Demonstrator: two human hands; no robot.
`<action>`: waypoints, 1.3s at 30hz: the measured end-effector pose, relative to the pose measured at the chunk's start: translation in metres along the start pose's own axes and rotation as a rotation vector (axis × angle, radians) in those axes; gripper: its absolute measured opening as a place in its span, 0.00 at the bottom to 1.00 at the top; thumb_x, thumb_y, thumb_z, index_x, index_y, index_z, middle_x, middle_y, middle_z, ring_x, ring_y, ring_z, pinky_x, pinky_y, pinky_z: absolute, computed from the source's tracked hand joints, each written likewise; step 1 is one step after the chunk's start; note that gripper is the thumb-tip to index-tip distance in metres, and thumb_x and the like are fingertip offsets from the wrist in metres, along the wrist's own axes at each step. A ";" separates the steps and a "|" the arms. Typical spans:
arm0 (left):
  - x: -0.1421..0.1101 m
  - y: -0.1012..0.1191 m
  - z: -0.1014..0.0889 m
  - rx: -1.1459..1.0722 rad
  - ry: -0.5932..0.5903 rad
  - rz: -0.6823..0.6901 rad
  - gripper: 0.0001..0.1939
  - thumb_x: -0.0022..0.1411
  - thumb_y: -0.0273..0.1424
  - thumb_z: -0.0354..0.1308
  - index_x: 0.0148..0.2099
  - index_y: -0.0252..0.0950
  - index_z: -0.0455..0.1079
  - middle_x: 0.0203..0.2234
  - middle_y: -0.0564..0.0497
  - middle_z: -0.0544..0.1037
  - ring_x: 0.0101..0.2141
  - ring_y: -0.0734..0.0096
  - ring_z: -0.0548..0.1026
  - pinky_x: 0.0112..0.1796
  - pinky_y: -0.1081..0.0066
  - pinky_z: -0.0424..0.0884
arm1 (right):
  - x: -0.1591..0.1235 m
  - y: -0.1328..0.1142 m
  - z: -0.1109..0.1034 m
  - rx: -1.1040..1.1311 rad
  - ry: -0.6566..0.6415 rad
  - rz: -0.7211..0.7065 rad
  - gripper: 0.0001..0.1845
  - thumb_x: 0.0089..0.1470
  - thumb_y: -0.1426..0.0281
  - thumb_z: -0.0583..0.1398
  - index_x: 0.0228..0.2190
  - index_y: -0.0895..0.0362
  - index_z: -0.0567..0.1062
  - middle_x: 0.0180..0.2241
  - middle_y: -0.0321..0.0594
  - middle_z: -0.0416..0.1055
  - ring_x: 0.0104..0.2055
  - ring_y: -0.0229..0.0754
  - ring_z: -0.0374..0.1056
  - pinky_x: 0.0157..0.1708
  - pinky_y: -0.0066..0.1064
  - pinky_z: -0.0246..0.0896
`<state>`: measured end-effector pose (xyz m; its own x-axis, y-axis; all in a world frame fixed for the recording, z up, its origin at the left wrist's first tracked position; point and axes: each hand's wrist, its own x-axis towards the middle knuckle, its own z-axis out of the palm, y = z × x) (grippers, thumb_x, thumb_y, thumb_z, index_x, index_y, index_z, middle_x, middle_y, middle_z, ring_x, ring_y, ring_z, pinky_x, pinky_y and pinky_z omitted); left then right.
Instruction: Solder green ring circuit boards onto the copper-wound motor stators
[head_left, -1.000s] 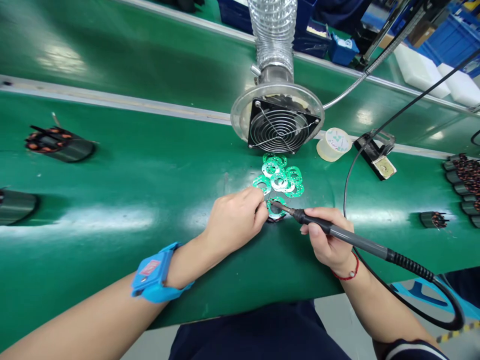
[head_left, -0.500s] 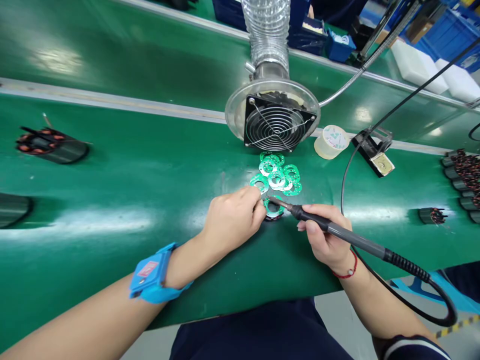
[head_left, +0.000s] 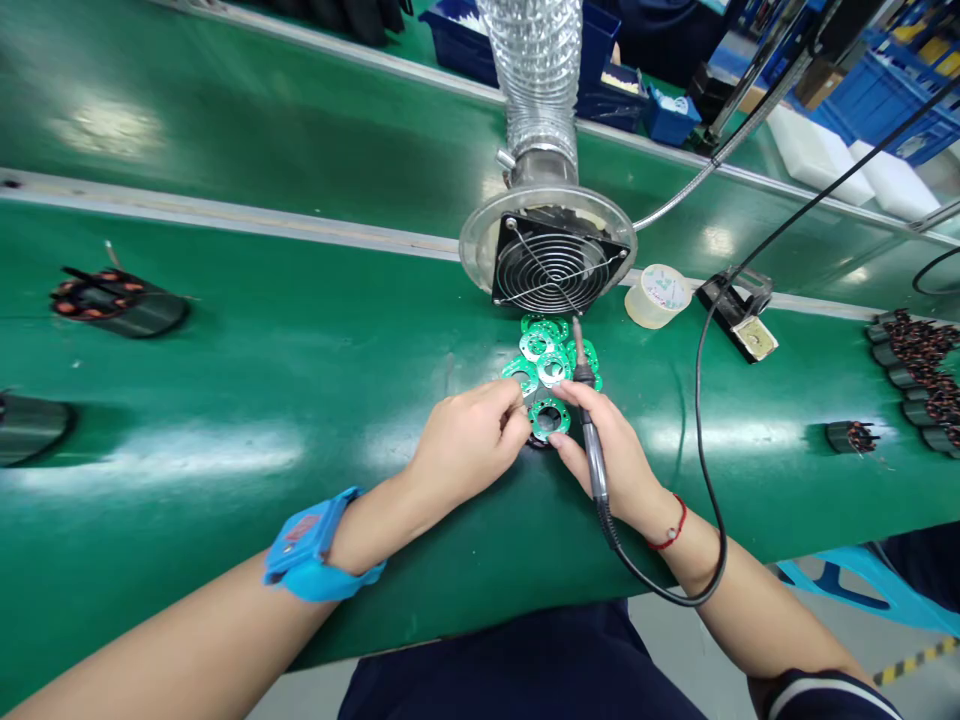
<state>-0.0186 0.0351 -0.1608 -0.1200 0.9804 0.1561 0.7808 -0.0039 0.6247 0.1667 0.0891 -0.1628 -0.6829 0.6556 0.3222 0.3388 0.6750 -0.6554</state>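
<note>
Two hands, 1 soldering iron [head_left: 588, 440] atm. R hand [head_left: 619, 455] has its grip holding the iron, tip pointing toward the 1 fan [head_left: 556, 272], w/ thumb and index spread at the right side of 1 green ring board [head_left: 564, 418]. That board's btwn both hands on the desk [head_left: 337, 380], over a dark part [head_left: 538, 442] that's mostly covered. L hand [head_left: 476, 435] is bunched at the board's left — can't tell if its grip is holding anything, knuckles block it. Behind: a pile of loose boards [head_left: 559, 356], at least 5, but they overlap and the iron covers some. Also 1 tape roll [head_left: 656, 300], 1 iron stand [head_left: 742, 320]. Wound cores [head_left: 142, 305]: 2 at left (one cut off), 1 alone at right, plus a far-right bunch — cut off, too jumbled to count.
</note>
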 end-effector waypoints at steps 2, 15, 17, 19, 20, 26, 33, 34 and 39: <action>0.000 -0.003 -0.004 -0.202 -0.091 -0.073 0.09 0.60 0.31 0.45 0.29 0.35 0.60 0.22 0.52 0.68 0.24 0.72 0.65 0.27 0.71 0.59 | -0.002 0.001 0.002 0.032 0.004 0.043 0.27 0.60 0.69 0.59 0.59 0.54 0.59 0.55 0.47 0.68 0.56 0.46 0.67 0.56 0.43 0.64; -0.018 -0.004 0.032 -0.109 0.001 0.156 0.26 0.60 0.29 0.60 0.57 0.33 0.54 0.49 0.39 0.70 0.48 0.55 0.71 0.47 0.56 0.69 | -0.006 -0.007 0.008 -0.032 0.165 0.166 0.22 0.61 0.69 0.59 0.55 0.55 0.62 0.42 0.43 0.73 0.44 0.42 0.73 0.44 0.36 0.69; -0.019 -0.002 0.033 -0.065 0.033 0.171 0.27 0.61 0.30 0.61 0.57 0.33 0.53 0.48 0.39 0.69 0.48 0.55 0.70 0.46 0.56 0.69 | -0.008 -0.011 0.009 -0.112 0.184 0.126 0.19 0.62 0.70 0.57 0.54 0.55 0.63 0.42 0.43 0.73 0.44 0.43 0.72 0.44 0.37 0.68; -0.020 -0.001 0.032 -0.019 0.048 0.201 0.27 0.61 0.31 0.61 0.58 0.32 0.54 0.47 0.40 0.69 0.47 0.54 0.69 0.45 0.57 0.68 | -0.010 -0.017 0.011 -0.195 0.207 0.084 0.18 0.63 0.71 0.56 0.54 0.55 0.64 0.43 0.43 0.74 0.45 0.44 0.72 0.45 0.39 0.67; -0.020 0.000 0.031 -0.001 0.041 0.216 0.26 0.61 0.31 0.60 0.58 0.32 0.55 0.46 0.40 0.69 0.47 0.54 0.68 0.44 0.57 0.67 | -0.011 -0.019 0.012 -0.228 0.221 0.066 0.17 0.63 0.71 0.55 0.54 0.55 0.64 0.43 0.43 0.74 0.44 0.44 0.72 0.45 0.39 0.66; -0.014 -0.001 0.025 -0.060 -0.092 0.154 0.21 0.61 0.28 0.55 0.56 0.33 0.62 0.44 0.42 0.68 0.46 0.55 0.66 0.44 0.55 0.64 | -0.017 -0.025 0.020 -0.280 0.225 0.039 0.21 0.62 0.68 0.57 0.55 0.58 0.64 0.47 0.47 0.72 0.46 0.46 0.71 0.44 0.40 0.67; -0.009 -0.012 0.029 -0.203 -0.077 0.276 0.21 0.63 0.31 0.55 0.57 0.28 0.60 0.48 0.40 0.68 0.48 0.56 0.65 0.50 0.55 0.65 | -0.019 -0.012 0.027 -0.253 0.292 0.031 0.22 0.61 0.66 0.60 0.54 0.59 0.65 0.45 0.47 0.73 0.45 0.47 0.69 0.45 0.41 0.66; -0.009 -0.013 0.030 -0.213 -0.077 0.277 0.21 0.64 0.31 0.55 0.57 0.29 0.59 0.49 0.39 0.68 0.49 0.56 0.66 0.50 0.55 0.65 | -0.019 -0.010 0.028 -0.244 0.295 0.032 0.22 0.60 0.65 0.60 0.54 0.59 0.65 0.44 0.47 0.73 0.45 0.47 0.69 0.45 0.41 0.66; -0.010 -0.017 0.029 -0.250 -0.086 0.335 0.20 0.64 0.30 0.56 0.56 0.31 0.59 0.50 0.40 0.68 0.51 0.57 0.66 0.53 0.53 0.64 | -0.020 -0.003 0.027 -0.166 0.336 -0.019 0.22 0.58 0.68 0.61 0.53 0.59 0.66 0.43 0.45 0.74 0.44 0.46 0.70 0.46 0.40 0.66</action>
<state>-0.0133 0.0314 -0.1948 0.1747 0.9298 0.3241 0.5938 -0.3621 0.7185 0.1618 0.0652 -0.1852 -0.4487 0.6980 0.5580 0.4468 0.7160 -0.5363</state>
